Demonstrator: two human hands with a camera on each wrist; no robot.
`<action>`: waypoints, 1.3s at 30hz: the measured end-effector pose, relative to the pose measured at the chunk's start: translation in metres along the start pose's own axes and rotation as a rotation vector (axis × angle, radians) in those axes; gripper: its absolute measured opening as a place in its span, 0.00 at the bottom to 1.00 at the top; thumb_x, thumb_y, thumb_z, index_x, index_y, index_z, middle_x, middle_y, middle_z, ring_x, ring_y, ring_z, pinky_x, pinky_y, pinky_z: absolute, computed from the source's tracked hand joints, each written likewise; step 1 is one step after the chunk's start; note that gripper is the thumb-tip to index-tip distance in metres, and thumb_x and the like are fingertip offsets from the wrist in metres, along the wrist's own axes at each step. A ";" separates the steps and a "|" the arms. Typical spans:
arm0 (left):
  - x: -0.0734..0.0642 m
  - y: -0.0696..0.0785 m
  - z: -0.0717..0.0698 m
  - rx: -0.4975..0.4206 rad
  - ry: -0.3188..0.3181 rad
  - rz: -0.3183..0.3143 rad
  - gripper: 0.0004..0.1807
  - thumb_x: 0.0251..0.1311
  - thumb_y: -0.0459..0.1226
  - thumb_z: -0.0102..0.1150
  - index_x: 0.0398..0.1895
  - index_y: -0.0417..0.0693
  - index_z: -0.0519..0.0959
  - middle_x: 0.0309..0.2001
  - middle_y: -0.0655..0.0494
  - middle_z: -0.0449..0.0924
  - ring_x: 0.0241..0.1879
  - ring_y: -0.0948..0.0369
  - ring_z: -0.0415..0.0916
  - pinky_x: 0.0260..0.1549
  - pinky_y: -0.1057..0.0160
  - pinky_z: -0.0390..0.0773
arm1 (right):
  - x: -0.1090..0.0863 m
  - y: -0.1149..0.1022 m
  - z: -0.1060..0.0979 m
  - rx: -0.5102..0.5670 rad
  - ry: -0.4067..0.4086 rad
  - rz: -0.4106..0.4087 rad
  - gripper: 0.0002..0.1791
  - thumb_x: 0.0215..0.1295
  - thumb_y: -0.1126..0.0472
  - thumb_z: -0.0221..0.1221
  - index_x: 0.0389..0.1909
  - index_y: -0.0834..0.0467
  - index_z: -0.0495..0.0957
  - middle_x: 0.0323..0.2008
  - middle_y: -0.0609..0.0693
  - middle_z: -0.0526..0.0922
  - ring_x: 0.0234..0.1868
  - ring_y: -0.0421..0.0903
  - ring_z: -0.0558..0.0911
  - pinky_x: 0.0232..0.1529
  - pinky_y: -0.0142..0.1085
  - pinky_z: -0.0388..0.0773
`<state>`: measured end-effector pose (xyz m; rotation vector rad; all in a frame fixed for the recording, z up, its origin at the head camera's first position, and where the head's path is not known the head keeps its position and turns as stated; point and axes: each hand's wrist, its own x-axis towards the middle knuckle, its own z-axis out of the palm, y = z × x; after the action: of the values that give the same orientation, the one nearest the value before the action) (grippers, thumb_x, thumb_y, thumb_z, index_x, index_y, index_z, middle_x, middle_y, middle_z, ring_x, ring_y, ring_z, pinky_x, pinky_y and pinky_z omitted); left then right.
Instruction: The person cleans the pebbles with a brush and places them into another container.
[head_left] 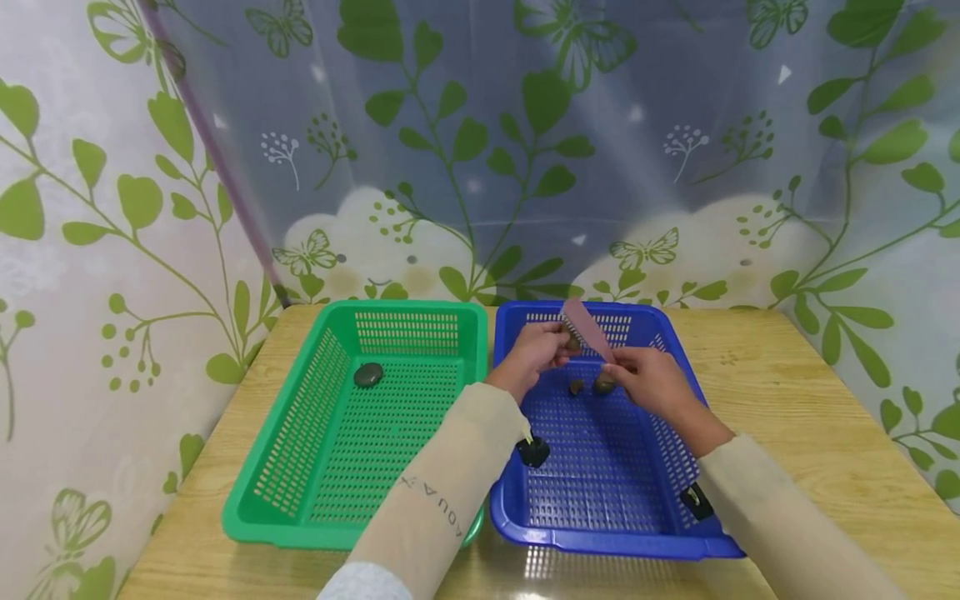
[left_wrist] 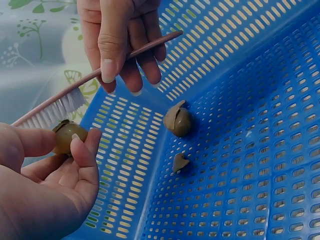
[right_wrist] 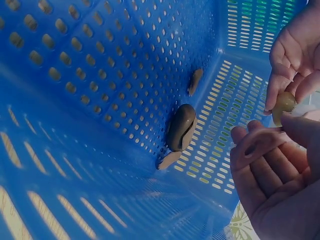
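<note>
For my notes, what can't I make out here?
Left wrist view: underside of the round object, hidden by the left hand.
Right wrist view: far end of the brush, cropped by right edge.
Head view: near rim of the green basket, partly behind the left sleeve.
Head view: brown fragment, too small for detail.

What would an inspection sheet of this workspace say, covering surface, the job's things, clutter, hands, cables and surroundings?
Surface: wooden table, with a green basket left of a blue basket.
Job's things: brush, bristles by the held lump; loose lump and brown piece in the blue basket; dark stone in the green.
Clutter: nothing seen.
Hands: left hand pinches the held lump; right hand grips the brush's handle.
Cables: nothing seen.
Surroundings: leaf-and-butterfly curtain behind and at both sides.
</note>
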<state>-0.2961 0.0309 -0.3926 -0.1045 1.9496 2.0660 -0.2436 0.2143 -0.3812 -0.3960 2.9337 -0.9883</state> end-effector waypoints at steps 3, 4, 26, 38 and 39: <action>-0.001 0.001 -0.001 0.014 -0.002 0.000 0.17 0.72 0.33 0.48 0.61 0.42 0.76 0.44 0.46 0.85 0.29 0.62 0.77 0.32 0.68 0.77 | 0.000 0.000 0.000 0.006 -0.013 -0.004 0.14 0.72 0.59 0.55 0.51 0.64 0.79 0.19 0.49 0.75 0.16 0.43 0.68 0.17 0.35 0.65; -0.001 0.000 -0.001 0.020 -0.003 0.001 0.17 0.72 0.33 0.47 0.60 0.41 0.77 0.44 0.46 0.85 0.27 0.64 0.76 0.33 0.67 0.77 | 0.000 0.000 0.000 0.009 -0.017 -0.008 0.14 0.72 0.60 0.55 0.51 0.63 0.79 0.19 0.49 0.75 0.16 0.43 0.68 0.17 0.35 0.65; 0.000 -0.002 -0.002 0.029 0.004 0.004 0.19 0.71 0.33 0.51 0.63 0.40 0.74 0.45 0.46 0.84 0.33 0.62 0.81 0.25 0.72 0.73 | 0.000 0.001 -0.004 -0.113 0.017 -0.022 0.13 0.72 0.57 0.55 0.31 0.61 0.80 0.12 0.44 0.69 0.15 0.42 0.68 0.18 0.35 0.63; 0.000 -0.001 -0.001 0.043 0.004 0.015 0.16 0.71 0.33 0.51 0.57 0.42 0.79 0.43 0.46 0.85 0.25 0.66 0.74 0.26 0.69 0.72 | 0.001 -0.001 -0.001 -0.028 0.025 -0.054 0.12 0.72 0.58 0.56 0.46 0.62 0.80 0.16 0.46 0.73 0.16 0.42 0.69 0.18 0.35 0.65; 0.000 -0.001 -0.001 0.043 0.005 0.017 0.15 0.70 0.33 0.51 0.57 0.41 0.79 0.43 0.46 0.85 0.24 0.66 0.74 0.27 0.69 0.72 | 0.001 -0.001 0.000 -0.018 0.013 -0.056 0.12 0.72 0.58 0.56 0.47 0.62 0.80 0.16 0.47 0.73 0.16 0.42 0.69 0.18 0.35 0.65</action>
<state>-0.2959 0.0303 -0.3939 -0.0849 2.0036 2.0348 -0.2442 0.2131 -0.3805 -0.4770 2.9612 -0.9744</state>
